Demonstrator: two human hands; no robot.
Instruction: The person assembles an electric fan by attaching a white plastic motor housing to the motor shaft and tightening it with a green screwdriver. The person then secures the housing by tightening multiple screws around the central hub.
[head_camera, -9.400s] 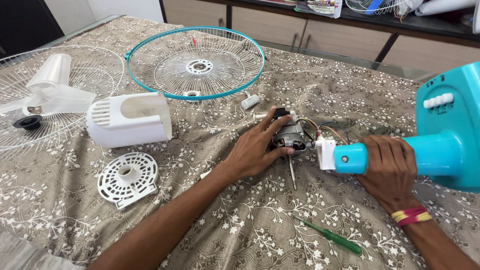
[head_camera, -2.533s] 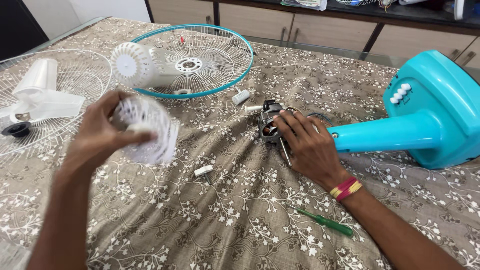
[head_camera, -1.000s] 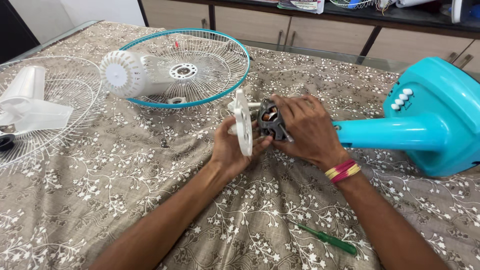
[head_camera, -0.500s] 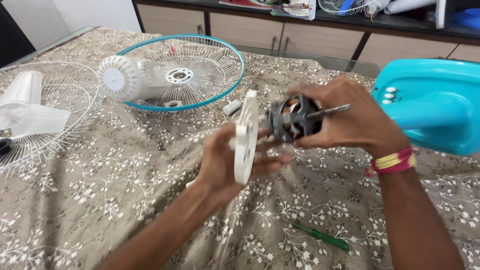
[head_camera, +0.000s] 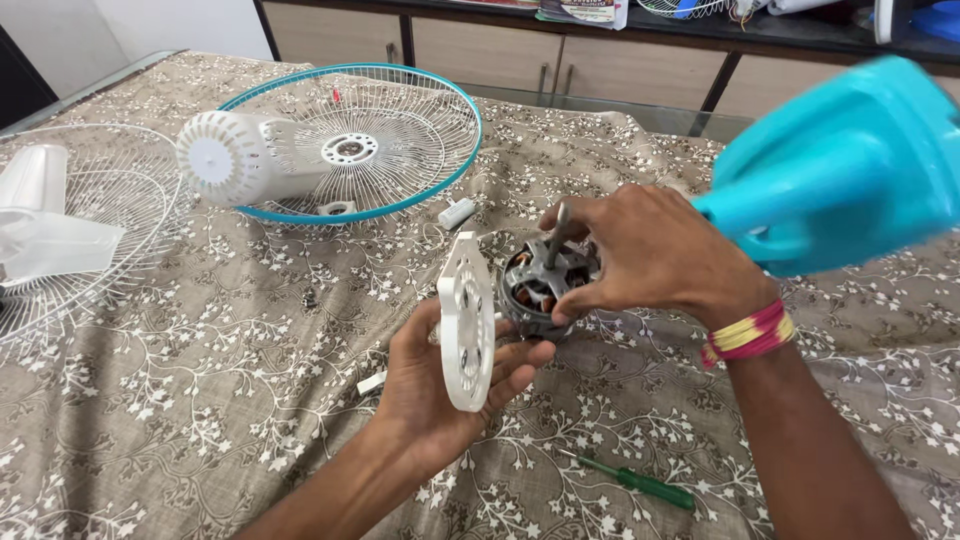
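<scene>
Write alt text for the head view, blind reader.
Over a floral-cloth table, the left hand holds a white round perforated plate beside a fan motor gripped by the right hand, shaft up. Around them lie a teal fan stand, teal-rimmed wire guard, white motor cover, white blade and green screwdriver.

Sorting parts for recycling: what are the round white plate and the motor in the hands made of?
White plate: looks like moulded plastic, matte, with cut-out holes. Motor: apparently metal, a grey frame with coppery windings inside and a bare steel-looking shaft.
</scene>
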